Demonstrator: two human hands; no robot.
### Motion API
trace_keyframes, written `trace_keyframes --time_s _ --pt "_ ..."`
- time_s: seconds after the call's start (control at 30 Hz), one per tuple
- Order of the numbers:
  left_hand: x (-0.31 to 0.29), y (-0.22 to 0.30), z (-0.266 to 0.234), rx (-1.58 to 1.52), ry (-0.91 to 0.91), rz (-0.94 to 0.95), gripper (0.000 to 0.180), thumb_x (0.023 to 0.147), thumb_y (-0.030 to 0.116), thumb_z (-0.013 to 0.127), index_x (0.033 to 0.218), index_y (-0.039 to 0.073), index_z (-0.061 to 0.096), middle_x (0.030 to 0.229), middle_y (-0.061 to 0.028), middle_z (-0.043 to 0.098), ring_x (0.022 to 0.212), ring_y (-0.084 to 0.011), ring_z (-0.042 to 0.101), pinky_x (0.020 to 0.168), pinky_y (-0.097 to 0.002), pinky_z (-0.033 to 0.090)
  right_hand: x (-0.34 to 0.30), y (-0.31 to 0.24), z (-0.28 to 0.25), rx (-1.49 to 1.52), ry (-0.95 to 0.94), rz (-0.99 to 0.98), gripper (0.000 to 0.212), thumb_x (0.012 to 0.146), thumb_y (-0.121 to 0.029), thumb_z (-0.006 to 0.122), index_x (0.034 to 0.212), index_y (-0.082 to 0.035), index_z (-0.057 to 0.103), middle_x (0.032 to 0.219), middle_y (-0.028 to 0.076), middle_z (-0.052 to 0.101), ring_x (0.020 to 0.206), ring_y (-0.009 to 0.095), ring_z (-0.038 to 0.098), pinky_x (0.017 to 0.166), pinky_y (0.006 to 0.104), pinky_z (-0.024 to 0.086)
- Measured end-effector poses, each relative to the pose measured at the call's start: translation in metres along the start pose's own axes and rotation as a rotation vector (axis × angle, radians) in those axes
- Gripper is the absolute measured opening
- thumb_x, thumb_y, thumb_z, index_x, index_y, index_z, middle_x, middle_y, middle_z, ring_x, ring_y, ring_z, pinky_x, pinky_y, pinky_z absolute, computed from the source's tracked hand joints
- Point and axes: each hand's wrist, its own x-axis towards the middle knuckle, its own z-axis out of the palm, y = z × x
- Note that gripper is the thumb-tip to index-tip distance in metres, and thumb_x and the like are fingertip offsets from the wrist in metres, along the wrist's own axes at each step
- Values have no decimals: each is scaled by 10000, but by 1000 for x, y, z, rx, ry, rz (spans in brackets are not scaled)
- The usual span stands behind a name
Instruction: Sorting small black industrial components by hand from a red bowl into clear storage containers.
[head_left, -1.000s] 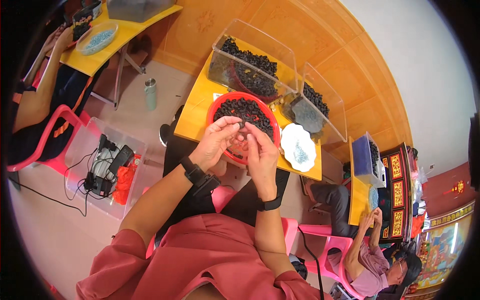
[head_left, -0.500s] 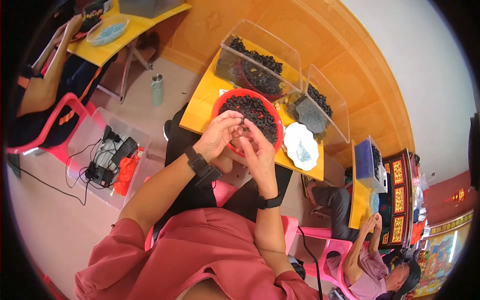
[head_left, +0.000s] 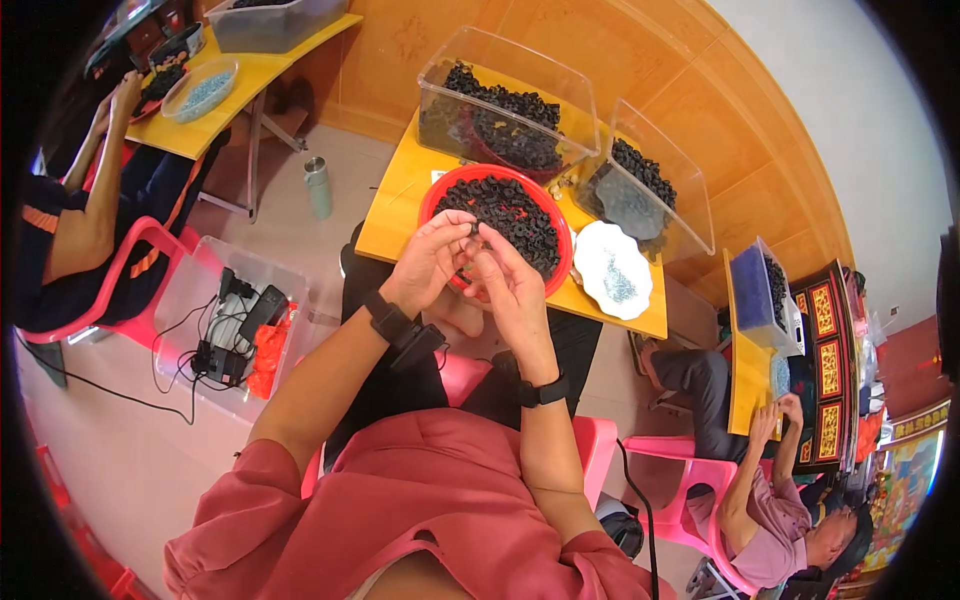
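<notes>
Both my hands are raised over the near edge of a red basin (head_left: 567, 245) heaped with small black ring-shaped pieces (head_left: 515, 215). My left hand (head_left: 432, 262) pinches a small black ring-shaped piece (head_left: 474, 230) between thumb and fingertips. From the other side, my right hand (head_left: 512, 305) closes its fingertips on the same piece. My curled fingers partly cover it, so its finer shape and anything tiny at it cannot be made out. Right of the basin lies a white scalloped plate (head_left: 592, 262) with small pale bluish pieces (head_left: 622, 286) on it.
Two clear bins (head_left: 440, 105) (head_left: 690, 220) of black pieces stand behind the basin on the yellow table (head_left: 385, 225). A flask (head_left: 317, 188) and a tub of cables (head_left: 180, 300) are on the floor at left. Co-workers sit at tables on both sides.
The whole view has shifted a little with my head. My hands stay together over the basin, fingertips still meeting at the small black piece, with only slight finger movement.
</notes>
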Motion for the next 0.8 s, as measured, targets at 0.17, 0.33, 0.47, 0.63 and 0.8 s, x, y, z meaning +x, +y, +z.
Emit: trace_keyframes --time_s 0.17,0.33,0.47,0.63,0.8 --pt "0 0 -4 -14 -39 1 84 912 62 522 983 63 567 892 -37 624 784 -108 582 729 -244 482 0 4 -7 52 -52 48 493 993 -381 411 1383 -80 409 1119 86 610 742 108 609 658 227 505" --pt "-1 6 -5 -121 -55 -21 111 916 88 520 1021 72 552 911 -50 626 763 -115 574 718 -244 480 2 2 -26 693 -135 171 767 930 -626 275 1422 -39 303 1252 221 541 854 239 648 752 323 525" --pt "1 4 -12 -205 -82 -15 125 917 105 516 1039 87 535 924 -54 626 747 -120 568 704 -245 479 -1 0 -35 1015 -199 151 854 858 -726 300 1429 -92 315 1329 230 473 945 277 629 807 384 506" --pt "4 3 -14 -188 -62 -11 129 916 103 514 1043 89 526 919 -54 626 745 -117 567 697 -245 479 -2 -4 -34 1156 -256 110 837 849 -729 333 1431 -127 327 1402 222 392 1053 307 583 866 444 473" --pt "2 5 -13 -204 -38 -26 136 914 96 510 1049 87 525 936 -63 620 750 -123 562 692 -243 479 -4 -7 -34 1129 -305 -49 622 867 -254 468 1452 -149 285 1491 206 242 1218 335 459 976 503 402"
